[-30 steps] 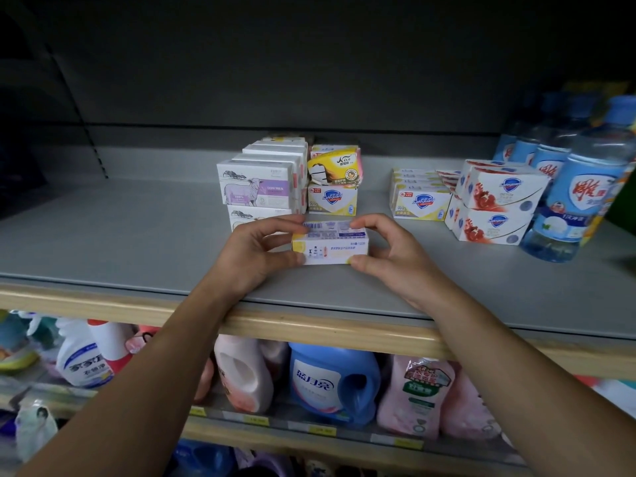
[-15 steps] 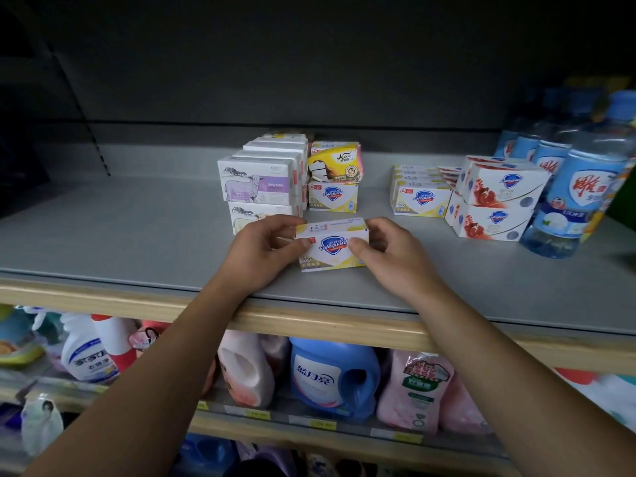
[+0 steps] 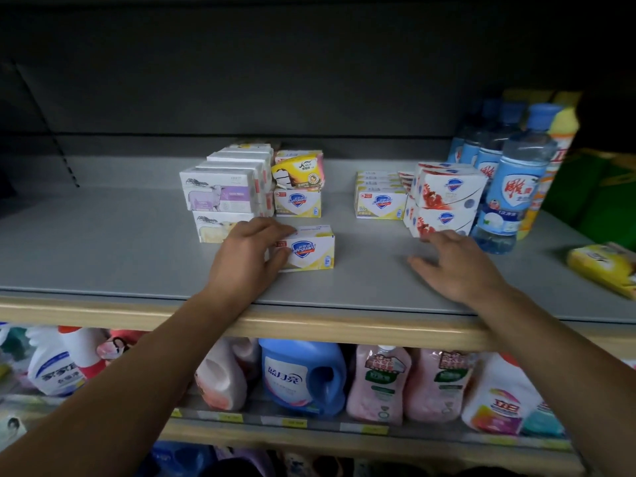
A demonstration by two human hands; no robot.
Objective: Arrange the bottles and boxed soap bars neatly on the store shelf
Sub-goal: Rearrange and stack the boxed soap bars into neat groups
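The left hand (image 3: pixel 246 261) grips the left end of a yellow-and-white Safeguard soap box (image 3: pixel 307 248), fingers over its top edge and thumb low on its front, probably to steady it and square it with the row behind. The box stands on its long edge on the grey shelf (image 3: pixel 103 249), near the front and left of centre, printed face toward the viewer and long axis running left to right. It sits apart from the matching Safeguard box (image 3: pixel 298 203) further back, which carries a yellow wrapped soap pack (image 3: pixel 298 171). The right hand (image 3: pixel 456 261) holds nothing: its fingers are spread and straight, hovering low over the shelf just in front of the red-and-white soap boxes (image 3: pixel 445 197), seemingly reaching for them. Blue-capped bottles (image 3: pixel 512 187) stand at the far right.
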